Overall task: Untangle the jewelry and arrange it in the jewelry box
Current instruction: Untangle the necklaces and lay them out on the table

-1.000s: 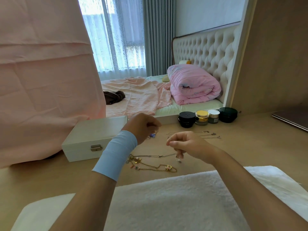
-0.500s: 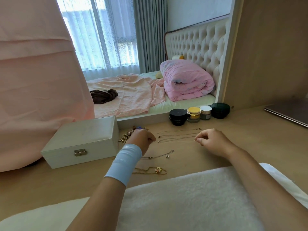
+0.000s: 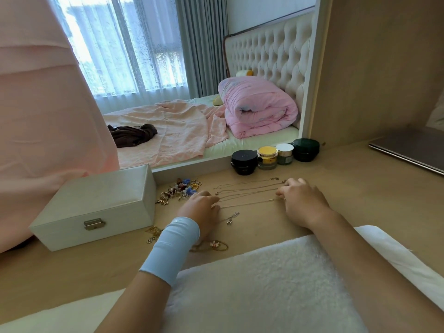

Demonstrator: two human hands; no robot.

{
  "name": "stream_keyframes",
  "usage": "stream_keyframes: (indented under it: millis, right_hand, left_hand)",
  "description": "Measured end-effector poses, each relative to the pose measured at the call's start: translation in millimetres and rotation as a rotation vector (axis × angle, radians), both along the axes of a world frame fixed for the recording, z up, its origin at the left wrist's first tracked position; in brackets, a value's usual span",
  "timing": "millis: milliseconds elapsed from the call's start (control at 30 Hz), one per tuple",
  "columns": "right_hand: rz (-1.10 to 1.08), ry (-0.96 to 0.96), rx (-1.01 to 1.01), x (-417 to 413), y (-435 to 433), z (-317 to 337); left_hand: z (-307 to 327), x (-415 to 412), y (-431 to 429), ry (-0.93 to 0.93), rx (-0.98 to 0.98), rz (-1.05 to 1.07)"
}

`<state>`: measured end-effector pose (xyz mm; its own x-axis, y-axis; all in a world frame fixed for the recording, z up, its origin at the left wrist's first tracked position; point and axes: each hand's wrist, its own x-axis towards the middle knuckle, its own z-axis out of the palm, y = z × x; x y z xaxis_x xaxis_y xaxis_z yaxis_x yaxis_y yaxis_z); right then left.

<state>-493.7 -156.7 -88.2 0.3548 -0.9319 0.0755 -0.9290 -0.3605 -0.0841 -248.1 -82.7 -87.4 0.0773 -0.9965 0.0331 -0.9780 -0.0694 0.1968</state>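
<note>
Several thin gold chains [image 3: 247,192] lie stretched in parallel rows on the wooden desk. My left hand [image 3: 204,209], with a light blue wristband, pinches the left end of the nearest chain. My right hand [image 3: 304,204] pinches its right end, low on the desk. The white jewelry box [image 3: 96,203] stands closed at the left, its latch facing me. A tangled cluster of charms [image 3: 180,189] lies beside the box. A small pendant necklace [image 3: 231,218], a gold bracelet [image 3: 213,245] and a gold chain [image 3: 153,233] lie near my left wrist.
Several cosmetic jars [image 3: 274,155] stand at the mirror's foot behind the chains. A closed laptop [image 3: 408,150] lies at the far right. A white fluffy towel [image 3: 276,284] covers the desk's near edge. Pink cloth [image 3: 36,116] hangs at the left.
Both hands came down to the desk and moved apart, drawing a thin chain out straight below the other rows. The charm cluster now lies beside the box.
</note>
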Motion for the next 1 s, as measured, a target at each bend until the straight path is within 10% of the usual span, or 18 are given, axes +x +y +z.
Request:
stream_keyframes:
  millis: [333,1000]
  right_hand:
    - [0.022,0.049,0.377,11,12,-14]
    - [0.01,-0.053,0.223,13,-15,-13]
  left_hand:
    - [-11,-15,15,0.038,0.357,-0.119]
    - [-9,-5,-15,0.159,0.06,-0.115]
